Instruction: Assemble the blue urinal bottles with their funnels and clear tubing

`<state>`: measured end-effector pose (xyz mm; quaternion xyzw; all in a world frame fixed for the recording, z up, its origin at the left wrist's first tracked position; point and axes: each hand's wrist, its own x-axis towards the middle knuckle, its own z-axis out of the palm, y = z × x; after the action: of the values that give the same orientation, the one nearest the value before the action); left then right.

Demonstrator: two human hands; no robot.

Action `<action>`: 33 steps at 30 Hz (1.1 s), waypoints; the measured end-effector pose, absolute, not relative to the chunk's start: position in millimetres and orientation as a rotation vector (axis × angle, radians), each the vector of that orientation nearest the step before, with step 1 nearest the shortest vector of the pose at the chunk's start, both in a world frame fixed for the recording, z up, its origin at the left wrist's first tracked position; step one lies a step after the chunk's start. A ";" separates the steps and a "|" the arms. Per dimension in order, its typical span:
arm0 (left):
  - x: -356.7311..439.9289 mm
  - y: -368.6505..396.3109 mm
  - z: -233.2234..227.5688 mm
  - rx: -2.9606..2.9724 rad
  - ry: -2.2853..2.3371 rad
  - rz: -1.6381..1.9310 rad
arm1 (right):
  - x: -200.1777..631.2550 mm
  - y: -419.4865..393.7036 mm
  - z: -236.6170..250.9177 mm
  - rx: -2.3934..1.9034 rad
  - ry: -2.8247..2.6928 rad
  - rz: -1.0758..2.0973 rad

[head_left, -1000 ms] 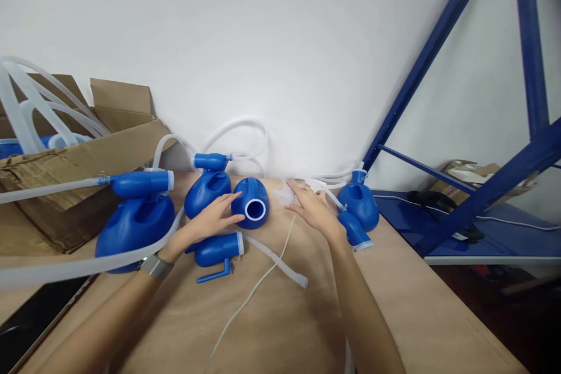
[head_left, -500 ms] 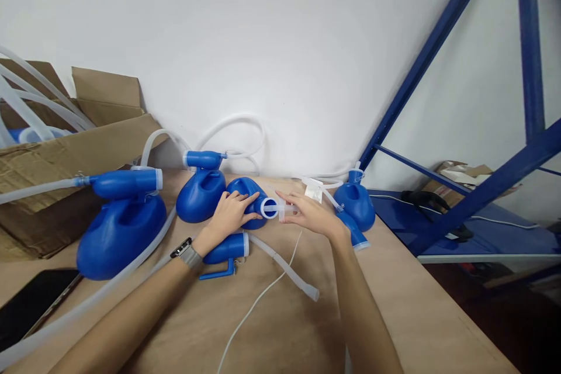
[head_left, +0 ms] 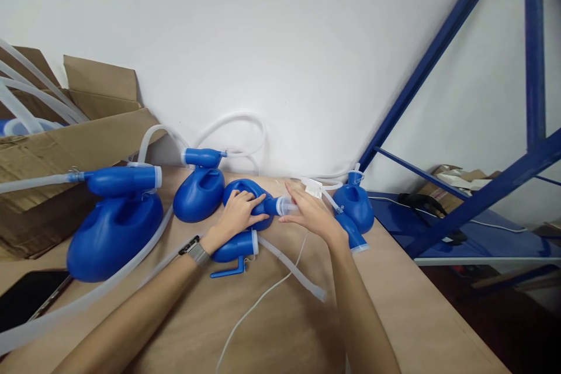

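Observation:
A blue plastic urinal bottle (head_left: 245, 187) lies on its side on the table, its mouth facing right. My left hand (head_left: 238, 215) is wrapped over its body by the neck. At the mouth, my right hand (head_left: 310, 215) has thumb and fingers around a translucent plastic fitting (head_left: 286, 206), which sits against the opening; the palm hides its outer end. Just below my left hand lies a blue funnel-shaped part (head_left: 234, 247) with a lid, and a clear tube (head_left: 294, 269) stretches to its right.
More urinal bottles with hoses stand left (head_left: 114, 236), behind (head_left: 198, 194) and right (head_left: 354, 207). An open cardboard box (head_left: 87, 143) holds tubes at left, near a phone (head_left: 28, 298). A thin white cord (head_left: 254, 307) crosses the table. Blue metal shelving (head_left: 432, 58) rises at right.
The bottle's mouth has turned from facing me to facing right, and has shifted right. The fitting is now against the mouth, with my right palm closer behind it.

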<state>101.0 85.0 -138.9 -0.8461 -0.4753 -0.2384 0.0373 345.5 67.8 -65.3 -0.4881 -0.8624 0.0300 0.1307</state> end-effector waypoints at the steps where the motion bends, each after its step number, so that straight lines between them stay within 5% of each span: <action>1: 97.1 88.2 -141.9 -2.649 -1.456 -0.795 | 343.6 68.5 -67.0 -1.424 -2.491 0.092; 6: 88.2 94.9 -156.0 -2.846 -1.558 -0.755 | 319.8 70.9 -76.6 -1.583 -2.426 0.251; 17: 89.0 96.8 -161.1 -2.887 -1.547 -0.640 | 286.4 63.6 -86.9 -1.755 -2.358 -0.045; 33: 94.4 90.4 -155.6 -2.874 -1.538 -0.921 | 305.0 78.3 -107.3 -1.206 -2.339 0.167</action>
<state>94.4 90.4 -155.6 -0.8421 -0.4506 -0.2697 -0.1227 305.0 78.3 -107.3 -0.4430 -0.8589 0.0614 0.2496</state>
